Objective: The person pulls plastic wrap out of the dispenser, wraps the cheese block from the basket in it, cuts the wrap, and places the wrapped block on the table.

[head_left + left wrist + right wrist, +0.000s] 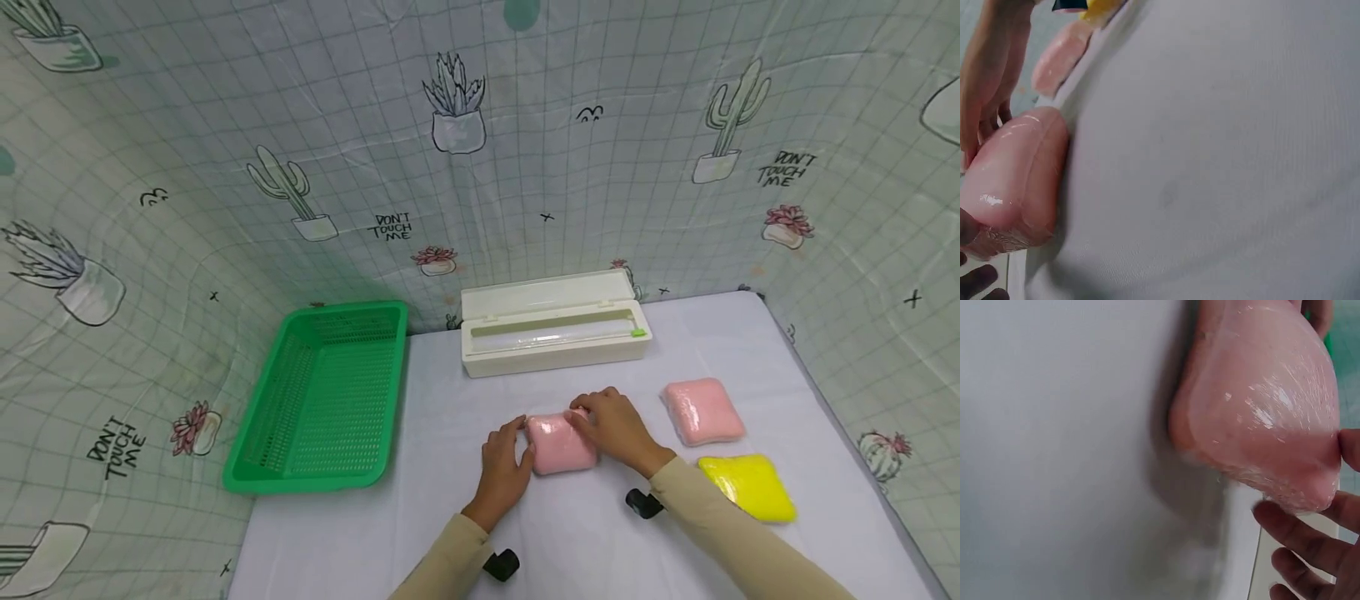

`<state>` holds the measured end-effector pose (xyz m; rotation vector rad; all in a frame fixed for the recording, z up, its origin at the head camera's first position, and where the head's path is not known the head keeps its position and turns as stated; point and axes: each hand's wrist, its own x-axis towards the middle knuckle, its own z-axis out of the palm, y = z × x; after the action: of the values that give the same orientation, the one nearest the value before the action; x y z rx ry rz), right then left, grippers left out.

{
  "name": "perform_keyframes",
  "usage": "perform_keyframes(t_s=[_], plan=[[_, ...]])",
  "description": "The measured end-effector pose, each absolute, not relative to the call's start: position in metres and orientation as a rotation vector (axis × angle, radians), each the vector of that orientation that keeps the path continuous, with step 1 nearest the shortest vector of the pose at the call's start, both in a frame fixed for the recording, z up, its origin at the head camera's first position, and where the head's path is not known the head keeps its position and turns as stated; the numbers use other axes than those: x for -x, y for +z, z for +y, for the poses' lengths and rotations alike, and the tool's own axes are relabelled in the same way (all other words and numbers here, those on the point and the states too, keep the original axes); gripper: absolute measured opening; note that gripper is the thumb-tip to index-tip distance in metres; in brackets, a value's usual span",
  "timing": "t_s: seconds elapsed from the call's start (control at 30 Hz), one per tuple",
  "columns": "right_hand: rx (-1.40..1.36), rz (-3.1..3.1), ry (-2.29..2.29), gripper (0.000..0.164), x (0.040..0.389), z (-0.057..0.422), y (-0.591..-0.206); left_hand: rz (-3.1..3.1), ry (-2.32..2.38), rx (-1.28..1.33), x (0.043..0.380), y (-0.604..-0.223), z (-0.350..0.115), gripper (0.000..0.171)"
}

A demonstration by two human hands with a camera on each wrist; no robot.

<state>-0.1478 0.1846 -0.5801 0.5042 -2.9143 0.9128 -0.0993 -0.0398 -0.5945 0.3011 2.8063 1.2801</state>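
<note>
A pillow-shaped pink packet (pixel 558 446), wrapped in shiny clear film, lies on the white cloth between both hands. At its left side my left hand (pixel 502 469) holds it, with the fingers by the far corner and the thumb along the near side. My right hand (pixel 617 427) pinches the far right corner. In the right wrist view the thumb (pixel 1350 449) presses on the pink packet (pixel 1260 406), while fingers reach under its crinkled film edge. The left wrist view shows the packet's (pixel 1013 175) smooth side, with left fingertips (pixel 979 280) at its lower end.
Behind the hands stands a white cling film dispenser (pixel 555 364), lid raised, roll inside. A green perforated basket (pixel 390 400) sits at left. To the right lie another pink packet (pixel 702 411) and a yellow packet (pixel 750 487), partly behind the right sleeve. Patterned fabric (pixel 480 192) surrounds the table.
</note>
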Motion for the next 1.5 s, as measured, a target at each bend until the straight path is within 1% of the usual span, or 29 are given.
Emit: perform_keyframes(t_s=[0.07,0.27,0.37,0.47,0.7,1.0,1.27,1.5], plan=[[-0.556,-2.897,0.878,0.032,0.145,0.186,-0.582,2.880,1.211,-0.373,0.101,-0.596,-0.039,0.048],[-0.782,-2.918,0.721,0.069,0.133,0.196,-0.586,2.974,0.891,-0.559,0.102,-0.596,-0.039,0.057],[-0.851,-2.890,0.618,0.080,0.128,0.198,-0.588,3.007,0.719,-0.600,0.102,-0.597,-0.040,0.062],[-0.875,-2.861,0.553,0.081,0.126,0.198,-0.589,3.041,0.629,-0.625,0.103,-0.598,-0.039,0.064],[-0.831,-2.869,0.507,0.075,0.126,0.199,-0.589,3.090,0.495,-0.636,0.108,-0.594,-0.032,0.062],[-0.749,-2.852,0.516,0.071,0.128,0.225,-0.580,3.145,0.450,-0.748,0.117,-0.587,-0.006,0.062],[-0.727,-2.812,0.420,0.074,0.131,0.240,-0.575,3.190,0.339,-0.825,0.131,-0.587,0.013,0.060],[-0.706,-2.862,0.381,0.075,0.131,0.242,-0.580,3.140,0.221,-0.826,0.133,-0.595,0.019,0.062]])
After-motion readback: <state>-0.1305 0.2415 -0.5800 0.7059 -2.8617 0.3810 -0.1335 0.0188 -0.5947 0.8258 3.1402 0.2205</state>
